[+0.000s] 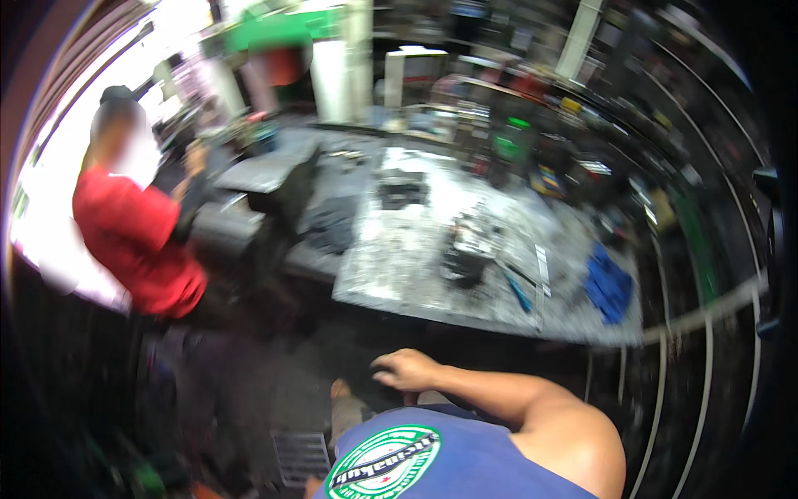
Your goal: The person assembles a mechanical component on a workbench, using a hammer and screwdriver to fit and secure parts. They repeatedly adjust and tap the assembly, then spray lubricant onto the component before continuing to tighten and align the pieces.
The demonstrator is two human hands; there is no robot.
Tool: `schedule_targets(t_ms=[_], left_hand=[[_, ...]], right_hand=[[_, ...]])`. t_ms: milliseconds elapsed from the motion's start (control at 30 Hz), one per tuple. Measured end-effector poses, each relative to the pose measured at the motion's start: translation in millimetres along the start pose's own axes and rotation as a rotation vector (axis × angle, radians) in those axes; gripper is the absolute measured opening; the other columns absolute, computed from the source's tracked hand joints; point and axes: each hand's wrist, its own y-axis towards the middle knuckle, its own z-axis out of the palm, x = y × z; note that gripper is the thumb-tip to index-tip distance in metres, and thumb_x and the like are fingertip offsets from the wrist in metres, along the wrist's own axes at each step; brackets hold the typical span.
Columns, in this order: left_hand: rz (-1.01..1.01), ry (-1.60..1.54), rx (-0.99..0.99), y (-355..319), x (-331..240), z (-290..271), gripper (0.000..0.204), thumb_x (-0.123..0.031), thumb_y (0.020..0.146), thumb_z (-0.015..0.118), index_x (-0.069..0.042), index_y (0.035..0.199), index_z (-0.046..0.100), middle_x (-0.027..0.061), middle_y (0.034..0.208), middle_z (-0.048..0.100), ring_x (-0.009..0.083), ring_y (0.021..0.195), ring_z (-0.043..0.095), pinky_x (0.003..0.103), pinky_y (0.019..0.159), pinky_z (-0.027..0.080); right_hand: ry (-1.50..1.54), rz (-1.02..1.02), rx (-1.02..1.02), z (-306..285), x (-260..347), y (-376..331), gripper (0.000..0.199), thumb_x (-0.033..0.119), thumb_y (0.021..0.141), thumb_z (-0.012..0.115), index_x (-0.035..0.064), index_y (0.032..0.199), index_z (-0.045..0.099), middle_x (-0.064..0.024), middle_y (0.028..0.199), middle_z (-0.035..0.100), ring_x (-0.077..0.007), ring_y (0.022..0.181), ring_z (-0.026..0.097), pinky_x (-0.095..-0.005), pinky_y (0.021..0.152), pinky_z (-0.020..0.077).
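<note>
My right hand (405,368) hangs low in front of my body, below the near edge of the desk (399,274), with my forearm running back toward my shoulder at the lower right. The fingers (385,363) are curled downward in a loose, narrow bend; I cannot tell whether they rest on anything, because the dark space beneath them is blurred. My left hand is not in view.

The desk is a worn, paint-flecked grey slab, and its front edge runs from the middle of the view down toward the right, well apart from my hand. On it, nearest to my hand, sits a dark blocky machine part (464,254), back from the edge. To its right lie a thin blue-handled tool (519,293) and a pale flat strip (543,270), both close to the front edge. A blue cloth (608,287) lies near the right corner. Another dark part (401,190) sits farther back.

Between my hand and the desk edge there is a band of dark open floor (274,382). A metal grate (301,456) lies in the floor just left of my shirt. To the left a person in a red shirt (133,241) stands beside the far left end of the desk, well apart from me, with open floor between us.
</note>
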Motion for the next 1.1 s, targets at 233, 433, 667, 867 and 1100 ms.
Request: schedule_targets(t_ms=[233,433,667,867,1100], left_hand=[[0.175,0.204,0.194,112,-52,-60,0.078,-0.042,0.086,0.093,0.009,0.139,0.067,0.0289,0.132,0.076,0.0385,0.126,0.073,0.046,0.107,0.057],[0.285,0.451,0.244,154,-70,-170,0.076,-0.040,0.089,0.091,0.010,0.140,0.066,0.0291,0.131,0.076,0.0376,0.124,0.074,0.045,0.107,0.057],[0.740,0.368,0.240,90,-333,-199,0.070,-0.025,0.094,0.087,0.007,0.150,0.060,0.0277,0.145,0.068,0.0387,0.137,0.066,0.045,0.114,0.052],[1.291,-0.368,0.135,-33,-570,-56,0.095,0.001,0.092,0.078,-0.001,0.173,0.028,0.0222,0.175,0.037,0.0380,0.160,0.038,0.048,0.130,0.031],[1.211,-0.635,-0.027,-71,-703,46,0.106,-0.045,0.097,0.085,-0.004,0.173,0.025,0.0180,0.169,0.038,0.0310,0.153,0.041,0.048,0.126,0.035]], right_hand=[[-0.181,-0.199,-0.084,43,40,22,0.036,0.029,0.103,0.072,0.0041,0.129,0.074,-0.0212,0.113,0.079,-0.0409,0.110,0.075,-0.0514,0.096,0.0598],[-0.185,-0.337,-0.519,25,49,1,0.032,0.027,0.101,0.073,0.0054,0.123,0.074,-0.0205,0.111,0.078,-0.0416,0.106,0.074,-0.0518,0.093,0.0600],[-0.085,-0.138,-1.587,-121,-9,-138,0.025,0.014,0.102,0.071,-0.0025,0.119,0.077,-0.0176,0.111,0.081,-0.0291,0.099,0.078,-0.0398,0.090,0.0606],[0.206,-0.311,-2.116,-289,-119,-316,0.023,0.014,0.110,0.064,-0.0019,0.125,0.071,0.0027,0.084,0.064,-0.0072,0.072,0.057,-0.0262,0.066,0.0479],[0.031,0.146,-2.181,-502,-306,-462,0.052,0.024,0.102,0.071,-0.0068,0.143,0.061,-0.0184,0.110,0.073,-0.0337,0.102,0.071,-0.0418,0.092,0.0557]])
